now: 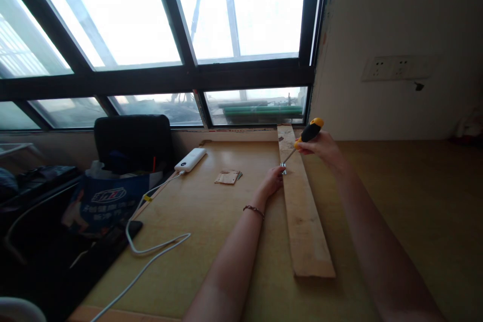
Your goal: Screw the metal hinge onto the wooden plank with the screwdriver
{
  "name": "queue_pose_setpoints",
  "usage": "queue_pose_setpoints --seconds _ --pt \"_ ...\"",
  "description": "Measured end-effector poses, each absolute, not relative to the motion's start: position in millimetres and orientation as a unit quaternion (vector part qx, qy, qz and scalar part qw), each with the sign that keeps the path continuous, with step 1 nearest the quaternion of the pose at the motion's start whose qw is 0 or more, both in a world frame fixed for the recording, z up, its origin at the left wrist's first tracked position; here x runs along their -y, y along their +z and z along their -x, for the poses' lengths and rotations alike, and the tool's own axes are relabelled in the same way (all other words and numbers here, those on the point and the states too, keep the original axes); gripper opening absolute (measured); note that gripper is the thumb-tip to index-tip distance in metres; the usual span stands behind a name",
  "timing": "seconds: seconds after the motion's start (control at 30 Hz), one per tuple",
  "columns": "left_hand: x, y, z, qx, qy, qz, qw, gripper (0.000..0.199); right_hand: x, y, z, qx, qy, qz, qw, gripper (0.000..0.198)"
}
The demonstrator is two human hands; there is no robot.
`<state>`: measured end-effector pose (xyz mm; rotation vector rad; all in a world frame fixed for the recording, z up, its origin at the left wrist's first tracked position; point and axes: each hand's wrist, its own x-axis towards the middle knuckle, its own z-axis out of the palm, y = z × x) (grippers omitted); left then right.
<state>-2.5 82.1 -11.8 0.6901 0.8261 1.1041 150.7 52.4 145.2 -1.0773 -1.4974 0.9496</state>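
A long wooden board [305,211] lies lengthwise on the table, its far end by the window. My right hand [323,148] is closed around a screwdriver [311,131] with a black and yellow handle. The screwdriver slants down to the left, its tip at a small metal plate [284,171] on the board's left edge. My left hand [270,182] pinches that plate from the left side, its fingertips against the board's edge. Whether a screw sits under the tip is too small to tell.
The wooden table [226,226] holds a white power bank [190,160] with a white cable [158,249]. Left of centre lie a small wooden piece [226,177] and several screws [239,175]. A black chair [132,136] and blue bag [109,204] stand at left. Wall sockets [400,68] are at right.
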Motion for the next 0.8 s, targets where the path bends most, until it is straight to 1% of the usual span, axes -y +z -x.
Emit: queue_pose_setpoints --seconds 0.07,0.2,0.37,0.6,0.8 --pt "-82 -12 3 -0.370 0.497 -0.314 0.719 0.012 -54 144 -150 0.610 0.371 0.477 0.512 0.021" --pt "-81 -11 4 -0.370 0.489 -0.323 0.721 0.012 -57 143 -146 0.582 0.256 0.574 0.516 0.020" --pt "-81 -9 11 -0.399 0.438 -0.343 0.729 0.015 -52 148 -143 0.585 0.177 0.606 0.509 0.015" --pt "-78 -1 18 -0.429 0.351 -0.397 0.732 0.028 -45 154 -140 0.609 0.179 0.618 0.464 0.013" --pt "-69 9 19 -0.442 0.334 -0.428 0.714 0.033 -48 149 -137 0.618 0.181 0.616 0.454 0.012"
